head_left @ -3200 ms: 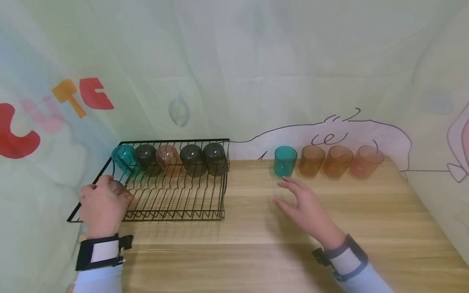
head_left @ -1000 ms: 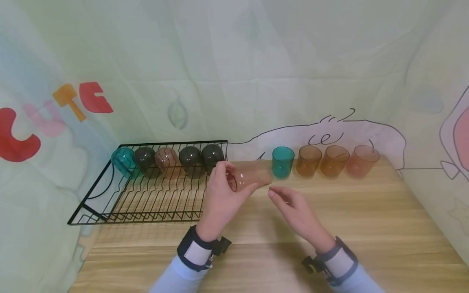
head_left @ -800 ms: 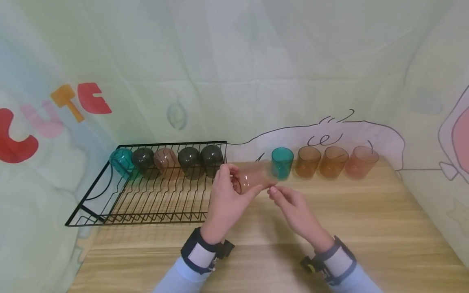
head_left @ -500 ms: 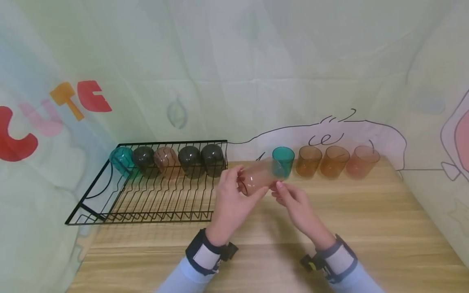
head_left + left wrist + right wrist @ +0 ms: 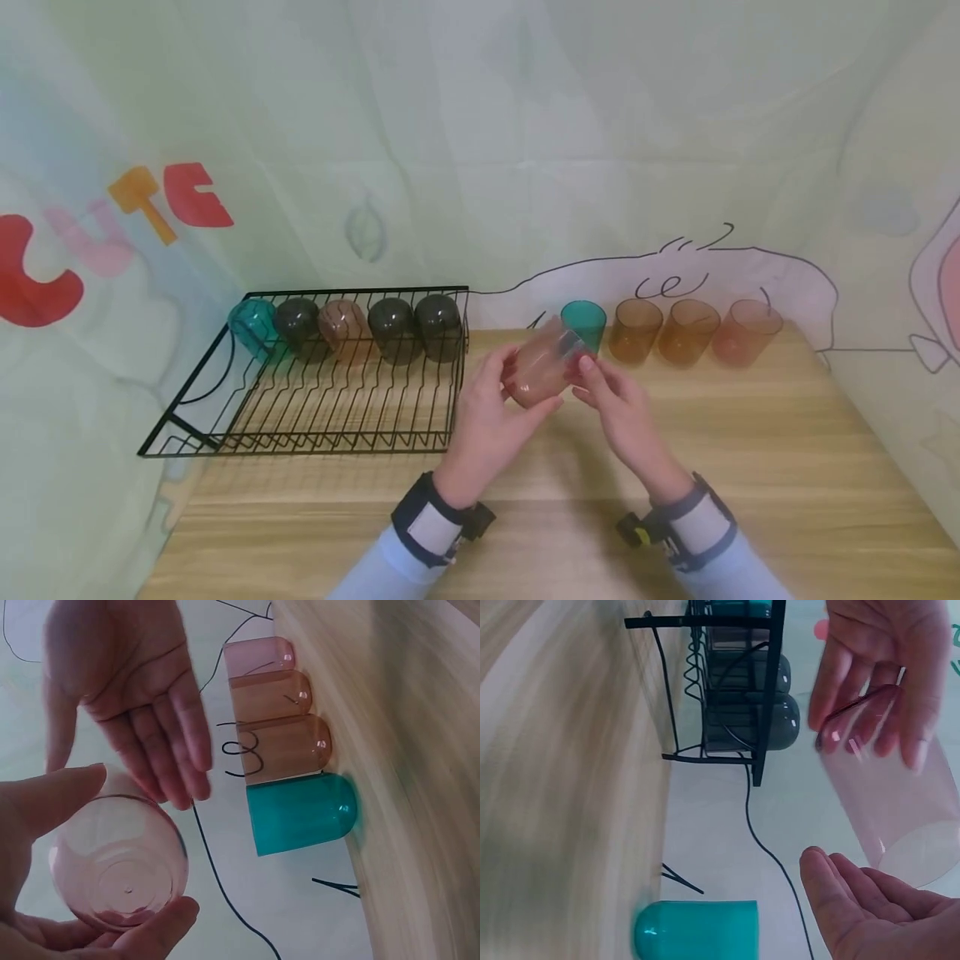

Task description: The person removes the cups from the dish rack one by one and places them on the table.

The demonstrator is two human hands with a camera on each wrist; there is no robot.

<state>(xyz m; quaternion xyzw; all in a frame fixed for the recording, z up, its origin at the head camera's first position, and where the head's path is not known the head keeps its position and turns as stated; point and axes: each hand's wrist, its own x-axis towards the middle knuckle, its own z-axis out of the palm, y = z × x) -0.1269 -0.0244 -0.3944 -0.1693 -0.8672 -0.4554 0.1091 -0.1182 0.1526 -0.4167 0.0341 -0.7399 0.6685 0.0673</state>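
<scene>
A see-through pink cup (image 5: pixel 536 371) is tilted in the air above the table, its mouth towards the right hand. My left hand (image 5: pixel 487 421) grips it around the base end, thumb on one side and fingers on the other, as the left wrist view of the cup (image 5: pixel 124 862) shows. My right hand (image 5: pixel 626 421) is at the cup's mouth, fingertips overlapping the rim in the head view. In the right wrist view the right hand's fingers (image 5: pixel 855 896) are extended and together, right by the rim, not curled round it.
A black wire rack (image 5: pixel 356 291) at left holds a row of upside-down cups: teal (image 5: pixel 253 325), dark grey (image 5: pixel 297 325), pink (image 5: pixel 343 329) and two more dark grey. Behind the hands stand an upright teal cup (image 5: pixel 585 317), two amber cups (image 5: pixel 636 333) and a pink one (image 5: pixel 745 333).
The left hand has taken the pink cup from the rack's front left corner and carried it right, to the right hand. Lately the cup has turned more upright and shifted slightly right.
</scene>
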